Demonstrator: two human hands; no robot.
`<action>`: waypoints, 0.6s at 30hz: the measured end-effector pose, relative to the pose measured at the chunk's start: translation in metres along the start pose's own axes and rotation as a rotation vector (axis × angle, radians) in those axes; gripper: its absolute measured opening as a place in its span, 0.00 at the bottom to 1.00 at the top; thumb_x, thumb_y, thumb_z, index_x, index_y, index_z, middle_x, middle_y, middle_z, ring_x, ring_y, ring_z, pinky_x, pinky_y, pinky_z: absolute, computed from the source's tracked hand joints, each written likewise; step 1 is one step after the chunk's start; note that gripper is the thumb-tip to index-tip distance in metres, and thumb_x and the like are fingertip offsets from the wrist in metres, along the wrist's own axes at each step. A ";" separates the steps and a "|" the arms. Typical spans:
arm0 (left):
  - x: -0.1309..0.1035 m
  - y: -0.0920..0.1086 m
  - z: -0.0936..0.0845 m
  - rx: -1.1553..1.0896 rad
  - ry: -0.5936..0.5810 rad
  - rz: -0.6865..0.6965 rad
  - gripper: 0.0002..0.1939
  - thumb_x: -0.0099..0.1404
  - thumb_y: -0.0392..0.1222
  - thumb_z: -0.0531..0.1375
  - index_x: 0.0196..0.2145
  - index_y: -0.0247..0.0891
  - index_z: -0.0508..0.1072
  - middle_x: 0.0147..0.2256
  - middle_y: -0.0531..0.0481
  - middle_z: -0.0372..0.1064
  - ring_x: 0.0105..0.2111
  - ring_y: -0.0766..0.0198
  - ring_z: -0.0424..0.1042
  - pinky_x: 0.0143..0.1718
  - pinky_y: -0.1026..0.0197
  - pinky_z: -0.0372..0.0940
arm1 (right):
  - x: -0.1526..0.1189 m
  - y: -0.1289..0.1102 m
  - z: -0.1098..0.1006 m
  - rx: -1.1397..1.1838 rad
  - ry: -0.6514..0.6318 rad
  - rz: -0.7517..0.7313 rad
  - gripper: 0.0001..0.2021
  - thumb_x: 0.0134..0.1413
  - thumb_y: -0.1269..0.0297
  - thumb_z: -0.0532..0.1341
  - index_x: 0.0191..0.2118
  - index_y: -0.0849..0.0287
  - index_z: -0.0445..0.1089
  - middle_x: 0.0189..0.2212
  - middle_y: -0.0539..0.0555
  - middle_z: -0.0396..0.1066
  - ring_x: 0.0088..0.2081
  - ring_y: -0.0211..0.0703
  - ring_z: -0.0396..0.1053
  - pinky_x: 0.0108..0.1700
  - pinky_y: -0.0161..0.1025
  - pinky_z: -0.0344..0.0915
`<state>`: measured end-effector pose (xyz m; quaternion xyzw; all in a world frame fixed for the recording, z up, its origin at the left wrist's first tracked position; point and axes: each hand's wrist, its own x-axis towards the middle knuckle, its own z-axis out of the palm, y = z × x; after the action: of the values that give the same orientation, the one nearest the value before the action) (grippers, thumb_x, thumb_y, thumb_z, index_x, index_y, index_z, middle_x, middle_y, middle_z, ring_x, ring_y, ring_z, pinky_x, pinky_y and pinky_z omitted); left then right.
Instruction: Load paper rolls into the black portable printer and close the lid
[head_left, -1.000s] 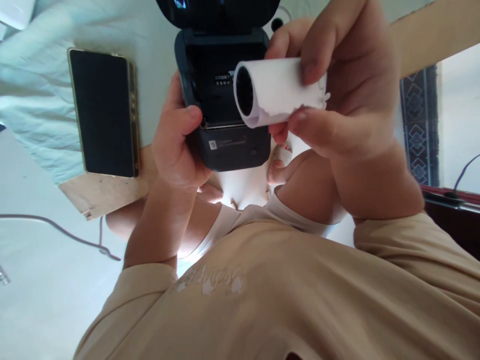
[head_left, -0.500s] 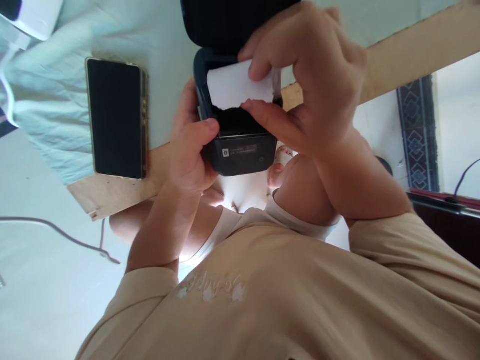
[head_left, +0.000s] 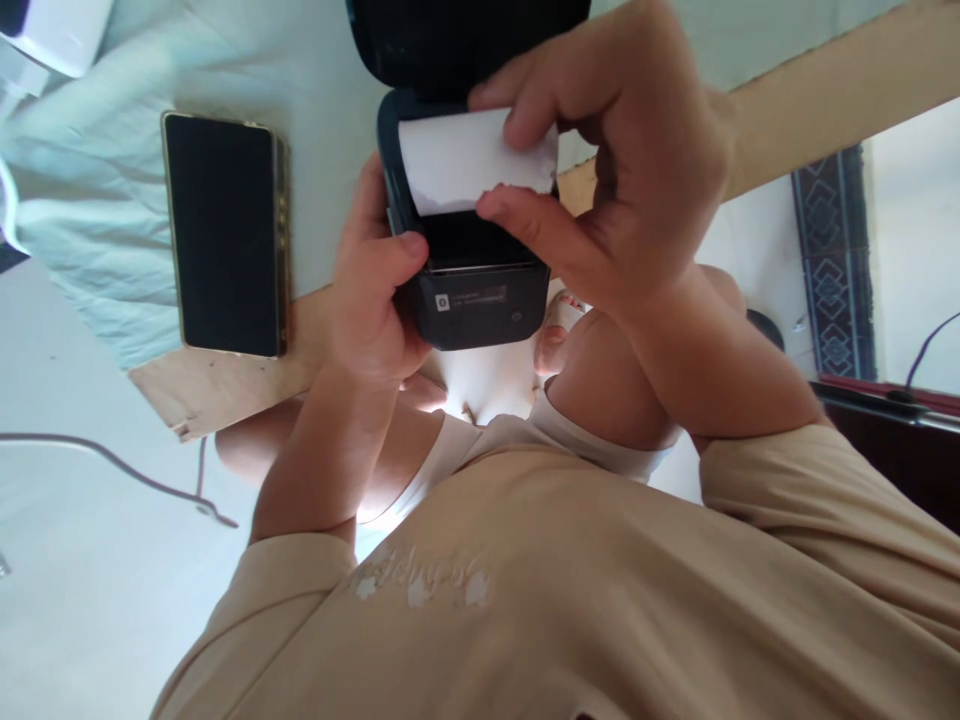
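Observation:
A small black printer (head_left: 480, 300) with its lid (head_left: 465, 40) swung open sits at the edge of a wooden board. My left hand (head_left: 371, 300) grips the printer's left side, thumb on its front rim. My right hand (head_left: 615, 170) pinches a white paper roll (head_left: 465, 160) between thumb and fingers. The roll lies inside the printer's open compartment, with its torn loose end toward me.
A black phone (head_left: 225, 235) with a gold rim lies face up on a pale cloth (head_left: 90, 200) to the left of the printer. The wooden board (head_left: 217, 395) ends close to my body. A thin cable (head_left: 120, 465) crosses the white floor at lower left.
My right hand carried the paper roll from above the printer down into its open compartment. My left hand kept its hold on the printer.

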<state>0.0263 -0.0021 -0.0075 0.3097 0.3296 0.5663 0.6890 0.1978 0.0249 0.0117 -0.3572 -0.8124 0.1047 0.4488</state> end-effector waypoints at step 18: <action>-0.004 0.000 -0.001 0.045 0.040 -0.047 0.26 0.46 0.54 0.72 0.42 0.50 0.71 0.38 0.52 0.74 0.58 0.49 0.71 0.54 0.48 0.72 | -0.001 0.004 -0.001 0.064 -0.153 -0.148 0.14 0.59 0.55 0.57 0.34 0.61 0.72 0.43 0.44 0.72 0.52 0.30 0.70 0.59 0.40 0.70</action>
<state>0.0247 -0.0058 -0.0082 0.3057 0.3632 0.5487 0.6882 0.2006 0.0266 0.0096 -0.2725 -0.8648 0.1240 0.4031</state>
